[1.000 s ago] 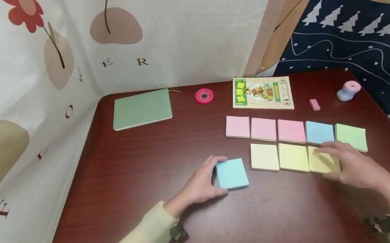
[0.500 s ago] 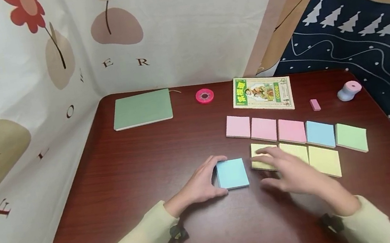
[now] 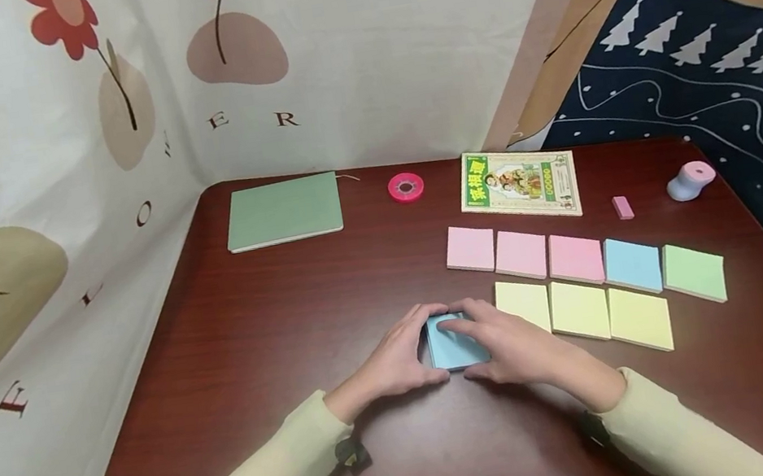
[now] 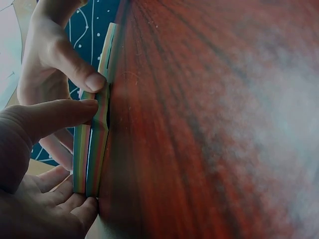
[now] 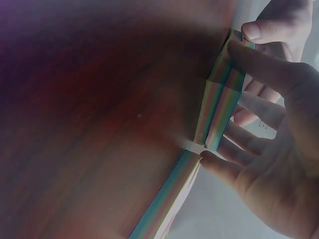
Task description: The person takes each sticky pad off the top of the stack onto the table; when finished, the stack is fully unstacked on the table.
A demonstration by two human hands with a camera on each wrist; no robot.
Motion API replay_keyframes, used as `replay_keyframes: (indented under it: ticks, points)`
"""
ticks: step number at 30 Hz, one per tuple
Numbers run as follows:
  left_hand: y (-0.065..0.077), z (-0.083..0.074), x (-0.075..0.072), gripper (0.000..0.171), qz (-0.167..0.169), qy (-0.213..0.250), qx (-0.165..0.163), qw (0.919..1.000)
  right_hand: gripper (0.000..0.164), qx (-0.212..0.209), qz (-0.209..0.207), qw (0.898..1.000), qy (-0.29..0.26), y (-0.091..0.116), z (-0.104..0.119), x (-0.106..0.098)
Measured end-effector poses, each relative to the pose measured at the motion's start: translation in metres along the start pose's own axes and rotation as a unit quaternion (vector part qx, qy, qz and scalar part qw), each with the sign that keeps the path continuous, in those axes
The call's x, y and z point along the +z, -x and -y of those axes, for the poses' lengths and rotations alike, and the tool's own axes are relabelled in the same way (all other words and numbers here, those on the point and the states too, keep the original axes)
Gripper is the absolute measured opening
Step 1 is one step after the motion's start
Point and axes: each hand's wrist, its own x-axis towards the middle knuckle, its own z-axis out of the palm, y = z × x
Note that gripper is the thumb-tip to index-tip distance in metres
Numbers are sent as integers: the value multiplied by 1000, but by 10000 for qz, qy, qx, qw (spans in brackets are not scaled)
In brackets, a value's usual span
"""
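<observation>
A stack of light blue sticky note pads (image 3: 454, 352) lies on the table between my two hands. Its edge, in the left wrist view, shows two striped pads (image 4: 80, 159), one on the other with a thin gap. My left hand (image 3: 399, 357) grips the left end, thumb on the near edge and fingers on the far one. From the right, my right hand (image 3: 516, 343) grips the same stack with its thumb on the near side, its index finger lying over the top. The hands almost meet. Part of the top is hidden by the right fingers.
Three yellow sticky note pads (image 3: 580, 309) lie just right of my right hand. Behind them runs a row of pink pads (image 3: 520, 254), a blue pad (image 3: 632, 265) and a green pad (image 3: 693, 272). A green notebook (image 3: 283, 211), pink tape roll (image 3: 406, 187) and booklet (image 3: 520, 183) lie farther back.
My right hand has moved left, from the rightmost yellow pad past the other yellow pads to the blue stack, and now grips it. My left hand has stayed on the stack.
</observation>
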Motion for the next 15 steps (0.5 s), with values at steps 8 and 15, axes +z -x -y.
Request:
replay_keyframes:
  ticks: [8, 15]
  points:
    - [0, -1, -1, 92, 10, -60, -40, 10000, 70, 188, 50, 9998, 104, -1, 0, -4]
    - [-1, -2, 0, 90, 0, -90, -89, 9999, 67, 614, -15, 9981, 44, 23, -11, -25]
